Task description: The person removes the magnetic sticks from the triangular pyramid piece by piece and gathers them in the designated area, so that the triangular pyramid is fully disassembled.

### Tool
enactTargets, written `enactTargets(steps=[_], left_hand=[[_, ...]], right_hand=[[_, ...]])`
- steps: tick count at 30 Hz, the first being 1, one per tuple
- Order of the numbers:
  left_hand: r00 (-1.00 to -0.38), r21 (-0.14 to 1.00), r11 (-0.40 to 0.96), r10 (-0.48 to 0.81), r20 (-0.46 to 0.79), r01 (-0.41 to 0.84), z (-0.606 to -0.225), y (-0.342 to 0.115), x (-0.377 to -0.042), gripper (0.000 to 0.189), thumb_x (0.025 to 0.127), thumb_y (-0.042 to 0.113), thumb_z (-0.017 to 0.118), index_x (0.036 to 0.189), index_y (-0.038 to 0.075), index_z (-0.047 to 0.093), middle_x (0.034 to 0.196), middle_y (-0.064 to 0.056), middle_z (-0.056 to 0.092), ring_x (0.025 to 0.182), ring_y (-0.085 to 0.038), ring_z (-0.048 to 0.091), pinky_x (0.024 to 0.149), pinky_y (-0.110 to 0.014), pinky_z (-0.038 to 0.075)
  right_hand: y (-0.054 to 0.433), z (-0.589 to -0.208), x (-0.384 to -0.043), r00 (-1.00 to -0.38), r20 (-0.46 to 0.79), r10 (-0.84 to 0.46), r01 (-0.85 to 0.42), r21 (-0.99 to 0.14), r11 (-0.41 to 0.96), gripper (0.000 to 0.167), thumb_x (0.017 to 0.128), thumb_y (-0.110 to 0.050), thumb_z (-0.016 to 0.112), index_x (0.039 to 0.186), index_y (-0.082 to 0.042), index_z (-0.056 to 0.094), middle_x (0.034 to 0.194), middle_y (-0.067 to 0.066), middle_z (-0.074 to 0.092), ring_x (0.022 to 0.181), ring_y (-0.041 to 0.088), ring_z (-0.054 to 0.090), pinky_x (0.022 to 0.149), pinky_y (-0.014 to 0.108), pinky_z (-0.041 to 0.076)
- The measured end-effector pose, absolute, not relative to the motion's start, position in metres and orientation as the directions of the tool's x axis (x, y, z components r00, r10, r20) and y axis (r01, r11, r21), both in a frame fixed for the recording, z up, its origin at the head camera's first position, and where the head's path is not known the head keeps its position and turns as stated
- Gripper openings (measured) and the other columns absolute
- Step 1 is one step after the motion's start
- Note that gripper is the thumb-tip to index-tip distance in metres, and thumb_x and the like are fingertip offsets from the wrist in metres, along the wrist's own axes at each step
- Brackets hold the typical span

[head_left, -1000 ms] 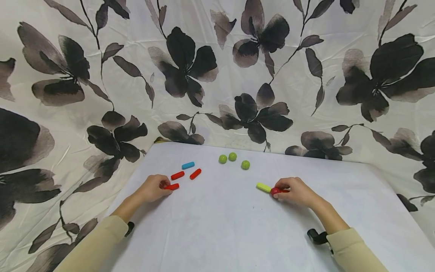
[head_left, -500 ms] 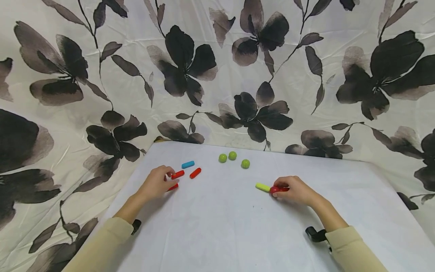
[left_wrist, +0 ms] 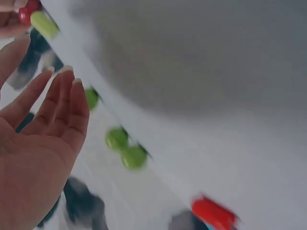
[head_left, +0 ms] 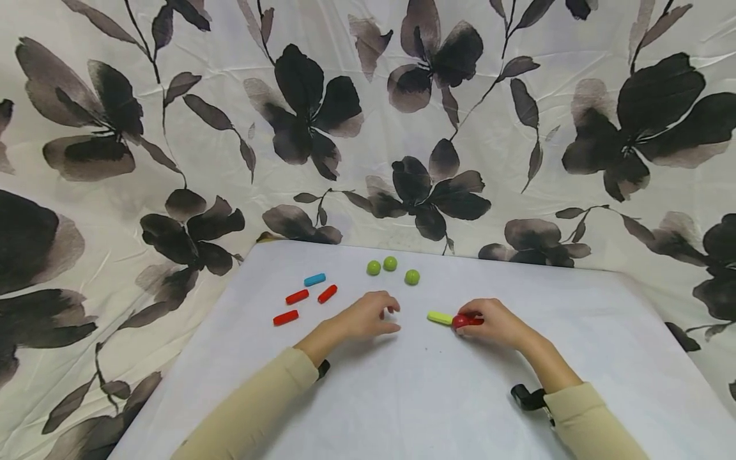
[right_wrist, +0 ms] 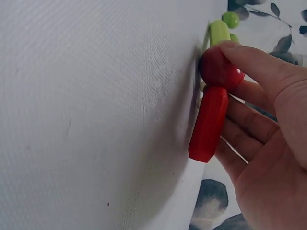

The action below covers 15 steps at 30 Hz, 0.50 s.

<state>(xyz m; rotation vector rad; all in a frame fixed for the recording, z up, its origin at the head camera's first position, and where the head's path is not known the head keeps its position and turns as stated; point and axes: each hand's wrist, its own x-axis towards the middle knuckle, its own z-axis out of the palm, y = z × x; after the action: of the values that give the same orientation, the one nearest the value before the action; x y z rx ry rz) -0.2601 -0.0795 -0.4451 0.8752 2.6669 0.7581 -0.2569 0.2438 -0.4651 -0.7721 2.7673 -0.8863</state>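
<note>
My right hand (head_left: 494,322) pinches a shiny red ball (right_wrist: 220,67) between thumb and fingers, low over the white table. A yellow-green stick (head_left: 439,317) extends from one side of that ball and a red stick (right_wrist: 209,124) from the other, all in a line. In mid-table my left hand (head_left: 368,315) holds nothing; its fingers are relaxed and spread from the thumb, pointing toward the yellow-green stick. The left wrist view has this left hand (left_wrist: 43,139) with loosely straight fingers. Whether the sticks are fixed in the ball is hard to tell.
Left of my left hand lie loose red sticks (head_left: 285,317) and a blue stick (head_left: 314,280). Green balls (head_left: 412,276) sit near the back of the white table (head_left: 437,396). Behind hangs a flower-print cloth (head_left: 345,160).
My left hand has left the red sticks at the left, which stay on the table, and has moved right toward the right hand. The right hand keeps its pinch on the red ball.
</note>
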Motion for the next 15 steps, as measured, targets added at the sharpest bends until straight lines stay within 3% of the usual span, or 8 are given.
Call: enactTargets(steps=[8, 15], left_hand=[[-0.758, 0.541, 0.677, 0.644, -0.106, 0.500, -0.458, -0.021, -0.277, 0.046, 0.094, 0.026, 0.077, 0.133, 0.006, 0.063, 0.122, -0.005, 0.063, 0.090, -0.011, 0.055, 0.083, -0.024, 0.046], [-0.760, 0.566, 0.676, 0.637, -0.127, 0.472, -0.463, 0.000, -0.288, 0.026, 0.093, 0.019, 0.077, 0.115, 0.008, 0.072, 0.104, 0.002, 0.066, 0.087, -0.008, 0.055, 0.081, -0.022, 0.047]], right_hand=[[0.242, -0.464, -0.254, -0.854, 0.032, -0.520, -0.444, -0.568, 0.693, 0.028, 0.089, -0.016, 0.080, 0.112, -0.002, 0.075, 0.104, 0.004, 0.073, 0.095, 0.020, 0.064, 0.087, 0.044, 0.054], [0.245, -0.462, -0.256, -0.842, 0.037, -0.537, -0.458, -0.576, 0.678, 0.029, 0.089, -0.016, 0.080, 0.114, -0.002, 0.075, 0.107, 0.005, 0.074, 0.099, 0.022, 0.065, 0.089, 0.046, 0.054]])
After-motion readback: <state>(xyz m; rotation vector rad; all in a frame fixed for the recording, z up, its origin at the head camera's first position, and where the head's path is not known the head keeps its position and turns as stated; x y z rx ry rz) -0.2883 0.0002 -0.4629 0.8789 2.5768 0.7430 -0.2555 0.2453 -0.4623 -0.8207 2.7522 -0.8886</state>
